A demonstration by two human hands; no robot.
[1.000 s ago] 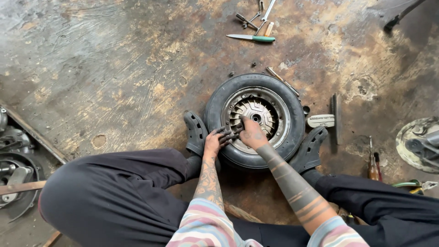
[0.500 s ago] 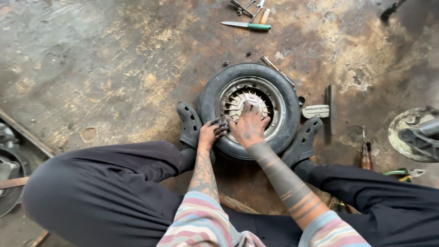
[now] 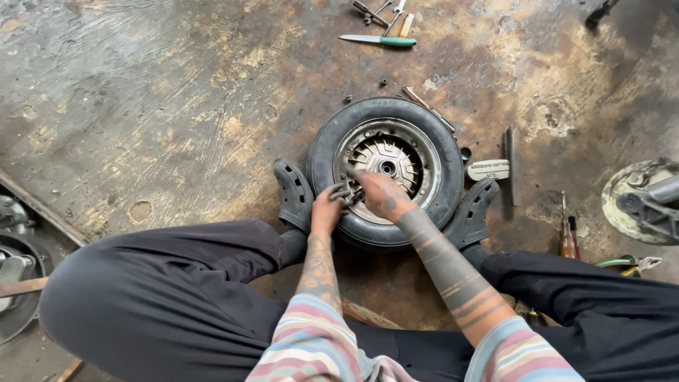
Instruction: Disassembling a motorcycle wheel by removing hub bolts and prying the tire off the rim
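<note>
My left hand (image 3: 327, 209) and right hand (image 3: 380, 194), fingers curled, grip the near rim of a small rubber wheel (image 3: 387, 170) lying flat on stained concrete floor (image 3: 177, 106), between my clogs (image 3: 294, 192), a green-handled screwdriver (image 3: 379, 40) beyond.

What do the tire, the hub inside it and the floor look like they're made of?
Tire: likely rubber, matte black with a smooth rounded sidewall. Hub: probably cast metal, dull grey with radial fins and grime. Floor: seemingly concrete, hard, scraped and stained brown. Both hands, left hand and right hand, rest at the rim's near edge.
</note>
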